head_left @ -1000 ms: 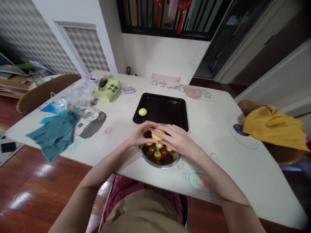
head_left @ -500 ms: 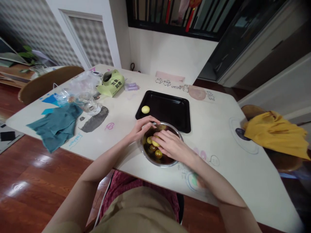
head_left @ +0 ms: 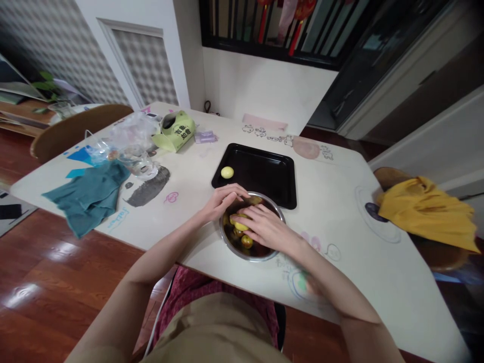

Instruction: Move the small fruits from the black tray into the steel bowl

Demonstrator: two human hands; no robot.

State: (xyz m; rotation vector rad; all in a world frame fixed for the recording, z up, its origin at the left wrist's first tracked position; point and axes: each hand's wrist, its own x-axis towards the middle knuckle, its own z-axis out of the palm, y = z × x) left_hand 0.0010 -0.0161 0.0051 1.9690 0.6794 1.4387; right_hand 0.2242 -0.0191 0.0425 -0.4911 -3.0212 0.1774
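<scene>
A round metal bowl [head_left: 254, 256] stands near the front edge of the table, with several yellow, lemon-like fruits [head_left: 247, 241] and dark liquid inside. My left hand [head_left: 224, 199] holds the bowl at its far left rim, fingers stretched along the edge. Reaching in from the right, my right hand [head_left: 266, 227] has its fingers bent over a yellow fruit [head_left: 241, 222], its underside hidden. Just behind the bowl lies a black baking tray [head_left: 260, 171]. One pale yellow fruit [head_left: 227, 173] rests in the tray's left part.
To the left are a teal cloth [head_left: 88, 196], a clear glass pitcher [head_left: 141, 164], plastic bags [head_left: 132, 128] and a green paper box [head_left: 177, 133]. A small purple packet [head_left: 205, 137] lies by the box. A yellow garment [head_left: 427, 214] hangs over a chair at right.
My right fingers have shifted slightly left within the bowl, and the yellow fruit under them has moved left, covering another. My left hand stays at the rim. The view has tilted a little.
</scene>
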